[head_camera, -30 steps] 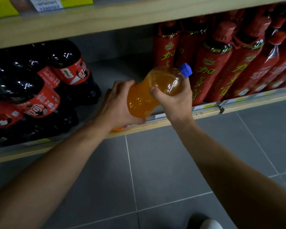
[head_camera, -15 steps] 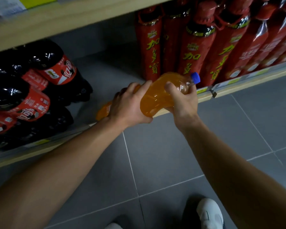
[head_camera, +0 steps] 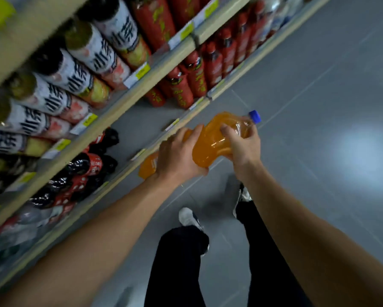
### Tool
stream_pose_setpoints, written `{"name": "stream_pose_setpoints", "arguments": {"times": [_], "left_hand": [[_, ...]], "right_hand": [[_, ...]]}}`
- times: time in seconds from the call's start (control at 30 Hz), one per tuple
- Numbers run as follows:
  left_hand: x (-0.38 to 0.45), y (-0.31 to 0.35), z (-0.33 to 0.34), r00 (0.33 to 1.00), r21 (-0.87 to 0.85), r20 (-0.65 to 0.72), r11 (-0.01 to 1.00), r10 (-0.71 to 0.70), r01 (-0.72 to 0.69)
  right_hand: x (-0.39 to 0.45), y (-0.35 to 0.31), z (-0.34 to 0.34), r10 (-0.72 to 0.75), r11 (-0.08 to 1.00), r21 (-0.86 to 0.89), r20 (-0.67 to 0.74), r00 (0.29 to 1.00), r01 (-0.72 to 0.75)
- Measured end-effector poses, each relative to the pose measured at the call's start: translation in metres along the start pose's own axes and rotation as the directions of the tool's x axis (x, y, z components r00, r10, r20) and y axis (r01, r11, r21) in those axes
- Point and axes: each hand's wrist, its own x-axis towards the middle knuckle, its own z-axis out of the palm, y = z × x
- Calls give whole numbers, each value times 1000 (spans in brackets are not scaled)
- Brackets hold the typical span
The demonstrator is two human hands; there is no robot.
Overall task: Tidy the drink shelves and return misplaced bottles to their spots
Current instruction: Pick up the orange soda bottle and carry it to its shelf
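Head view, looking down: nearest are the person's dark trouser legs point(head_camera: 179, 262) and white shoes point(head_camera: 187, 217) on the grey tiled floor point(head_camera: 319, 107). Two bare forearms reach forward from the lower corners. Both hands carry an orange bottle point(head_camera: 210, 145) with a blue cap point(head_camera: 254, 116), held in the air just outside the edge of the bottom shelf point(head_camera: 141, 120). The left hand point(head_camera: 177, 156) wraps round the lower body, just above the label, fingers curled over the top and thumb underneath. The right hand point(head_camera: 241, 147) grips the upper part below the neck, thumb pressed into the plastic. The bottle lies tilted, cap pointing up and away to the right, base toward the shelf.

Past the hands, the bottom shelf has a bare grey stretch. To its left stand dark cola bottles point(head_camera: 86, 171) with red labels; farther along to the right stand red bottles point(head_camera: 186, 85) with yellow characters. On the shelf above point(head_camera: 110, 120) is a row of tea bottles point(head_camera: 75, 72) with white labels and black characters, with more red bottles beyond them. Yellow price tags point(head_camera: 141, 73) line the shelf edges. The picture is blurred toward its left side.
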Motion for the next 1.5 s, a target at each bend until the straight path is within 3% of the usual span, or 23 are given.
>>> {"name": "stream_pose_setpoints", "arguments": {"times": [0.13, 0.27, 0.63, 0.97, 1.3, 1.5], "left_hand": [[-36, 95, -63, 987, 15, 97, 992, 125, -127], [-53, 192, -102, 968, 49, 103, 971, 229, -235], [-32, 412, -138, 925, 151, 107, 913, 365, -378], [131, 556, -148, 903, 75, 109, 902, 417, -425], [326, 733, -186, 874, 80, 160, 877, 459, -475], [444, 852, -182, 888, 90, 119, 886, 443, -454]], "right_hand": [[-82, -77, -68, 1, 999, 49, -82, 997, 3], [-128, -145, -141, -66, 990, 117, -162, 985, 85], [-143, -272, -309, -106, 950, 262, -239, 965, 170], [-11, -413, -397, -178, 945, 215, -294, 939, 247], [140, -593, -490, -136, 934, 264, -358, 924, 240], [251, -697, -572, -166, 933, 252, -336, 927, 258]]}}
